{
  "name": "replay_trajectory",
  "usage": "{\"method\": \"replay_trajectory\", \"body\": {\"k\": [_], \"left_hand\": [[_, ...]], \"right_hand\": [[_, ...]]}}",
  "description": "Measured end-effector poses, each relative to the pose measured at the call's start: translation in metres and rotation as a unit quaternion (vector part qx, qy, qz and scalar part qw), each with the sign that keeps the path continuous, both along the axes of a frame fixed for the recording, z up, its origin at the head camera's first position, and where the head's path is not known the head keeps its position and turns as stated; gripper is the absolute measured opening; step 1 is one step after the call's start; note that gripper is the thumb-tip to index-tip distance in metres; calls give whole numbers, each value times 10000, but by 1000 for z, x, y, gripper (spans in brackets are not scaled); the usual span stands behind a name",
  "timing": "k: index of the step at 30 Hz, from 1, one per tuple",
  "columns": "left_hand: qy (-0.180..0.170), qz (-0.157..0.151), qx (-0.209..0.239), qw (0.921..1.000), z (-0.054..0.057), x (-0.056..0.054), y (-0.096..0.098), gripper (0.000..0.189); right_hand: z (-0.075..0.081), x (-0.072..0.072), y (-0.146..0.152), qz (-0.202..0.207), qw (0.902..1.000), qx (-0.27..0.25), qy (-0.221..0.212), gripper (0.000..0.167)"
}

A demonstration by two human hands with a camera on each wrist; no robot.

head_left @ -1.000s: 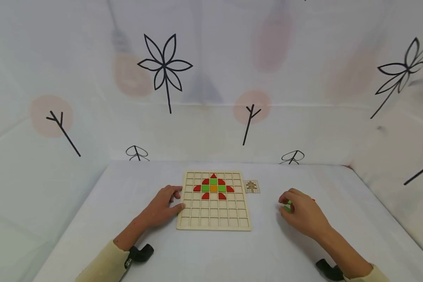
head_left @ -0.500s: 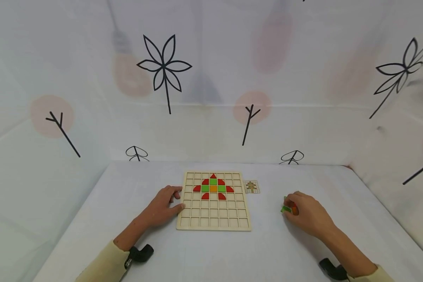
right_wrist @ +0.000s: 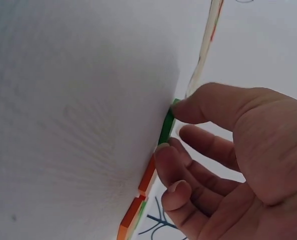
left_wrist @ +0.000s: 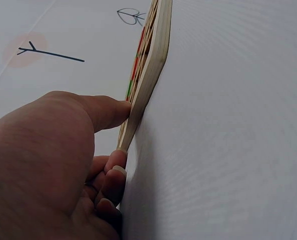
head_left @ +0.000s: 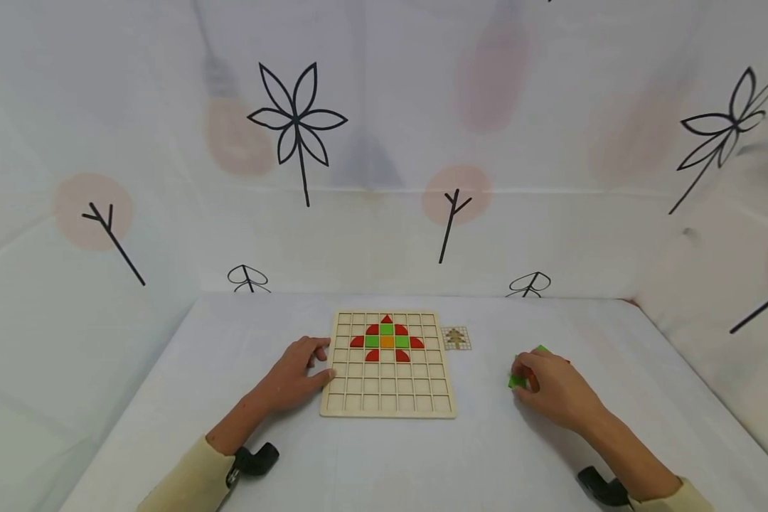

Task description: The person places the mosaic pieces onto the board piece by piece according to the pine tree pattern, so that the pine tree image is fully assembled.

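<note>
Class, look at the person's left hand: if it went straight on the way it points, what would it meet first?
The gridded board, at its left edge. The left hand's thumb seems to touch that edge, so probably no gap remains, though exact contact is hard to judge.

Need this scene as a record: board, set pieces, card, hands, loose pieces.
board: gridded, pieces set in its upper part
set pieces: one red triangle, six red quarter-rounds, three green squares, one orange square
card: beside board's right side, shows a tree pattern
left hand: thumb and fingers at board's left edge
right hand: thumb and a fingertip at a green piece; firmness of grip unclear
loose pieces: green and orange pieces by right hand; count partly hidden
</note>
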State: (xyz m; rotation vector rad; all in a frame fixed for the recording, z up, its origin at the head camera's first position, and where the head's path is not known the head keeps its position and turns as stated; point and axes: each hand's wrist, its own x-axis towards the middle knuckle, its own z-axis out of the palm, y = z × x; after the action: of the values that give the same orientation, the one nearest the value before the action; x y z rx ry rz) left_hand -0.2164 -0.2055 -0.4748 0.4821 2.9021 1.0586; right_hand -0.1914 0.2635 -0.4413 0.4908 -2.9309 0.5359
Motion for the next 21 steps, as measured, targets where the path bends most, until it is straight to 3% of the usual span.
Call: {"method": "replay_trajectory", "body": {"k": [10, 21], "left_hand": [[38, -1, -29, 10000, 1, 1, 0, 59], [0, 8, -26, 10000, 0, -1, 0, 59]], "right_hand": [[-2, 1, -1, 13, 9995, -25, -316, 22], [0, 3, -2, 62, 9995, -45, -303, 20]]}}
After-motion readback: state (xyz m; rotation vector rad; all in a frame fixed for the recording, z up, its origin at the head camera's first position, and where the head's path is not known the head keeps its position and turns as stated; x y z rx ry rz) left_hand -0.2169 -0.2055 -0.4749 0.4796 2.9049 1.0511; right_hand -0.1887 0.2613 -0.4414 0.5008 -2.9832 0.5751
